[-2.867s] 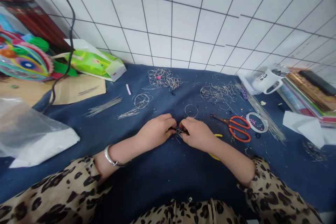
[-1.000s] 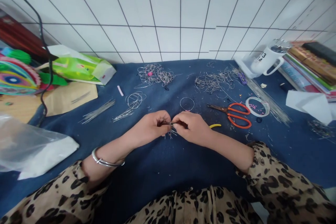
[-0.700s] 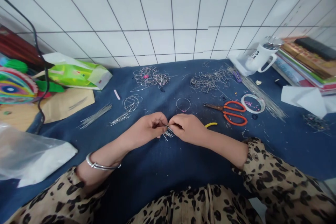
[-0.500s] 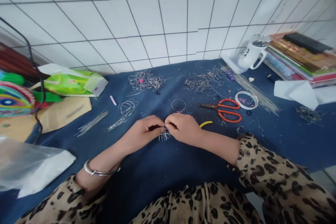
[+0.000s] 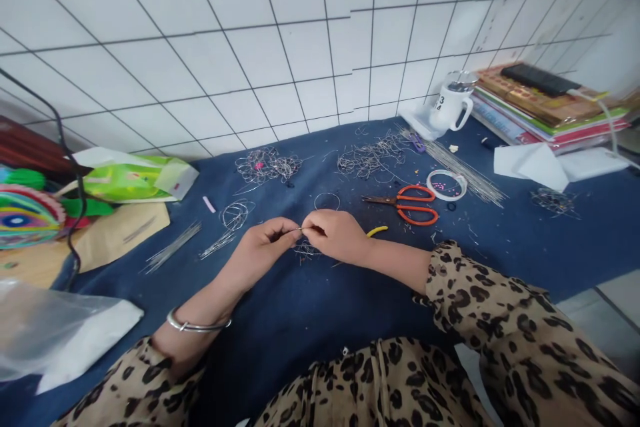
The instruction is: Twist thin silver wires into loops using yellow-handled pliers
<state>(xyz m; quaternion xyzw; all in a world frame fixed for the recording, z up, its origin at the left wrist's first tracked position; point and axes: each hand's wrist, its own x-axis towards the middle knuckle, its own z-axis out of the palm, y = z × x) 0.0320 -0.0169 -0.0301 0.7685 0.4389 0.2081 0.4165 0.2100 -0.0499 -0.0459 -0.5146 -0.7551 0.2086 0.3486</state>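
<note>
My left hand [image 5: 263,247] and my right hand [image 5: 335,237] meet over the middle of the cloth, thumbs and forefingers pinched. A short stretch of thin wire [image 5: 301,229] shows between their fingertips; the rest of it is hidden in the fingers. Just below lies a small heap of short wire pieces [image 5: 306,251]. Behind my right hand a round wire loop [image 5: 327,195] is partly covered by that hand. A yellow curved handle [image 5: 377,231] sticks out beside my right wrist, its other end hidden. Orange-handled scissors [image 5: 417,205] lie to the right.
Tangled wire piles [image 5: 373,155] lie toward the tiled wall. Straight wires [image 5: 173,247] and a wire coil [image 5: 235,215] are at left. A white ring-shaped dish [image 5: 464,188] with pink beads, a mug [image 5: 450,107] and stacked books [image 5: 555,113] stand right. A green packet [image 5: 133,179] lies left.
The view has turned, so the table things appear farther left. My fingertips have drawn slightly apart, showing the thin wire between them. The right hand now hides the near part of the loop.
</note>
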